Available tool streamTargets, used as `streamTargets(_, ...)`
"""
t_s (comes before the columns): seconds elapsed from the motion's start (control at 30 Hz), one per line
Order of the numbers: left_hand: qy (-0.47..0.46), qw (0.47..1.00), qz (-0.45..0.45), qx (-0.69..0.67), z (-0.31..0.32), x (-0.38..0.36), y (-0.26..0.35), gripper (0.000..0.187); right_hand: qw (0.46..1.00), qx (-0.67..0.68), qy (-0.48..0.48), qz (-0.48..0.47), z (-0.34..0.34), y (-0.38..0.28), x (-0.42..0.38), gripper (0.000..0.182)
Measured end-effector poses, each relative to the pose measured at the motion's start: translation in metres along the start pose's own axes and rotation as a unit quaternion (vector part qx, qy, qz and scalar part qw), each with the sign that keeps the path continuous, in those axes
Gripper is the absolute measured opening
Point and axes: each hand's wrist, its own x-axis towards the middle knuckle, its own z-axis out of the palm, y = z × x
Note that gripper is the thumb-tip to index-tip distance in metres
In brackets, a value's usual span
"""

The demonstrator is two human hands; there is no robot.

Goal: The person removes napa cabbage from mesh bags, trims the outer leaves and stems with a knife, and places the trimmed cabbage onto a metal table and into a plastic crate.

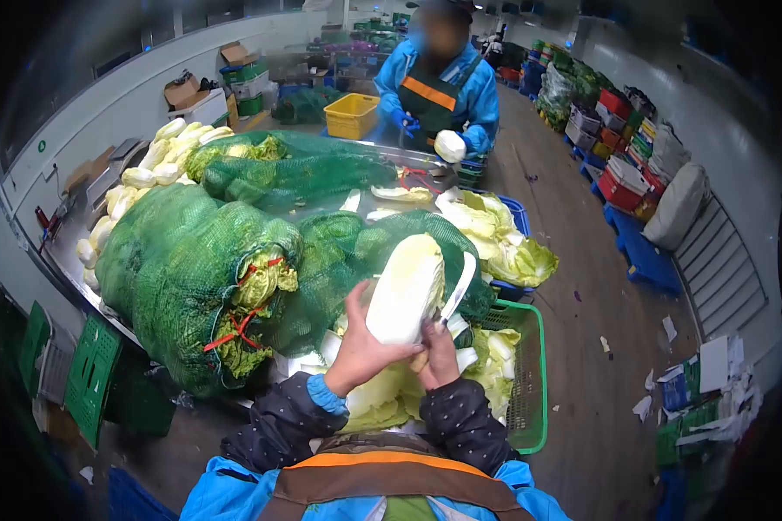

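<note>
A peeled napa cabbage [406, 291] stands upright in front of me, pale white with a yellow-green side. My left hand [367, 347] is wrapped round its lower left side. In my closed right hand [437, 354] is a knife [459, 286], its light blade pointing up beside the cabbage; the handle is mostly hidden by my fingers. Loose outer leaves [374, 401] lie under my hands. Behind the cabbage spreads a green mesh sack [330, 260], and a fuller mesh sack [182, 278] tied with red string bulges on the left.
To the right of my hands is a green crate [537, 382] with leaves inside; beyond it, leaves heap over a blue crate [520, 215]. Trimmed cabbages [161, 156] pile up at the far left. Across the table a co-worker [439, 87] holds a cabbage, near a yellow crate [351, 116].
</note>
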Motion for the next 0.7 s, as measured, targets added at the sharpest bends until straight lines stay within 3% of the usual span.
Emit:
streamTargets(0.1, -0.040, 0.994, -0.053, 0.089, -0.005, -0.005, -0.002, 0.099, 0.999, 0.001, 0.028, -0.023, 0.001, 0.012, -0.010, 0.063)
streamTargets(0.17, 0.004, 0.988, -0.076, 0.133, -0.002, -0.010, -0.003, 0.091, 0.989, -0.126, 0.058, -0.047, 0.004, 0.012, -0.018, 0.067)
streamTargets(0.2, 0.002, 0.988, -0.080, 0.134, -0.004, -0.011, -0.004, 0.091, 0.989, -0.124, 0.061, -0.058, 0.008, 0.013, -0.021, 0.066)
streamTargets(0.27, 0.005, 0.985, -0.005, 0.175, -0.008, -0.013, -0.008, 0.087, 0.991, -0.114, 0.048, -0.049, 0.002, 0.015, -0.017, 0.065)
streamTargets(0.4, -0.036, 0.977, -0.012, 0.209, -0.014, -0.017, -0.018, 0.082, 0.991, -0.131, 0.022, -0.007, -0.014, 0.009, -0.020, 0.057)
streamTargets(0.5, -0.077, 0.983, -0.051, 0.157, -0.021, -0.021, -0.038, 0.079, 0.988, -0.148, 0.030, 0.000, -0.018, 0.010, -0.020, 0.061)
streamTargets(0.57, -0.086, 0.991, -0.096, -0.021, -0.022, -0.023, -0.052, 0.069, 0.985, -0.147, 0.045, -0.077, -0.020, 0.016, -0.016, 0.071)
streamTargets(0.6, -0.085, 0.992, -0.095, -0.021, -0.025, -0.023, -0.056, 0.069, 0.985, -0.147, 0.043, -0.077, -0.022, 0.009, -0.015, 0.071)
streamTargets(0.63, -0.112, 0.953, -0.213, -0.186, -0.028, -0.021, -0.050, 0.067, 0.963, -0.261, 0.042, -0.059, -0.023, -0.007, -0.018, 0.075)
streamTargets(0.67, -0.134, 0.871, -0.323, -0.345, -0.031, -0.023, -0.045, 0.066, 0.927, -0.370, 0.041, -0.038, -0.020, -0.022, -0.024, 0.080)
streamTargets(0.7, -0.130, 0.870, -0.326, -0.346, -0.034, -0.025, -0.042, 0.066, 0.911, -0.399, 0.100, -0.035, -0.005, -0.040, -0.027, 0.071)
